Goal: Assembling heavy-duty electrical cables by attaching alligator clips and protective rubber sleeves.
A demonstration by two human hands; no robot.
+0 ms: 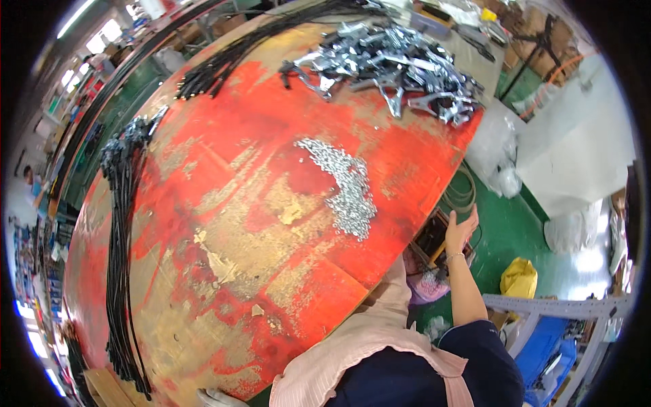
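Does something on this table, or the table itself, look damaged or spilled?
Yes: the red tabletop looks damaged, its colour worn away in large tan patches. Small metal pieces lie loose on it without a container, though whether spilled or placed I cannot tell.

On the surface point(203, 163), a heap of metal parts point(400, 64) lies at the far right, with a pile of small pieces point(349, 190) nearer. One cable bundle point(230, 61) lies left of the heap; another bundle point(121, 237) runs along the left side. The right hand point(462, 232) is beyond the right edge.
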